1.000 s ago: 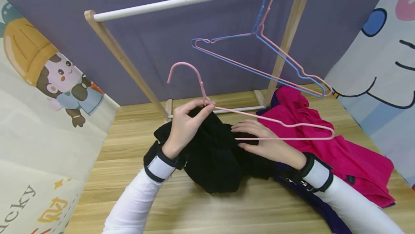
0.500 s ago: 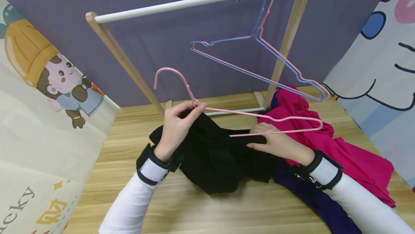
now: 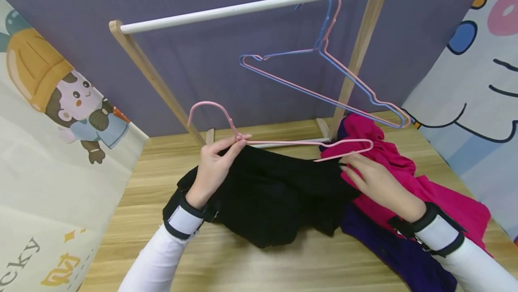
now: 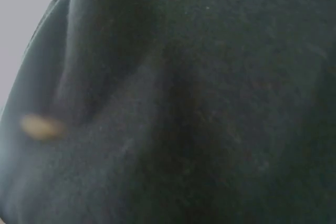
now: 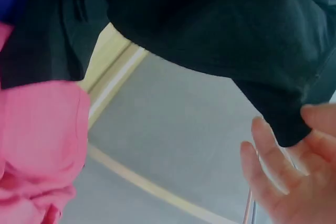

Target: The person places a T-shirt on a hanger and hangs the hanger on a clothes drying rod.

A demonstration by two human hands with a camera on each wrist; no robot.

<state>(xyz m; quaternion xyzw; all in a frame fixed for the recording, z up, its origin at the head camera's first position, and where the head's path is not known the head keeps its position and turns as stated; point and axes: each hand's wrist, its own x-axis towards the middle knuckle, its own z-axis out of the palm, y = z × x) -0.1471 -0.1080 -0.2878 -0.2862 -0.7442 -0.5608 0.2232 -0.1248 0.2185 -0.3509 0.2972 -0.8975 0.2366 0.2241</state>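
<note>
My left hand (image 3: 214,168) pinches a pink hanger (image 3: 283,142) at its neck, with the black garment (image 3: 275,193) bunched under the fingers. The hanger's left arm is hidden by hand and cloth; its right end sticks out above the fabric. To the right, my right hand (image 3: 374,182) pinches the black garment's top edge, stretching it just below the hanger's right end. In the right wrist view, thumb and fingers hold a corner of the black cloth (image 5: 226,35), other fingers apart. Black cloth (image 4: 199,108) fills most of the left wrist view.
Behind the hands stands a small rack with a white rail (image 3: 226,12) and wooden posts. A blue hanger (image 3: 325,22) and another pink hanger (image 3: 339,4) hang near its right end. A magenta garment (image 3: 437,202) and a dark purple one (image 3: 388,242) lie at right.
My right hand has moved right, taking the black garment's edge and drawing it out along the hanger. The hanger and my left hand have shifted left and lower.
</note>
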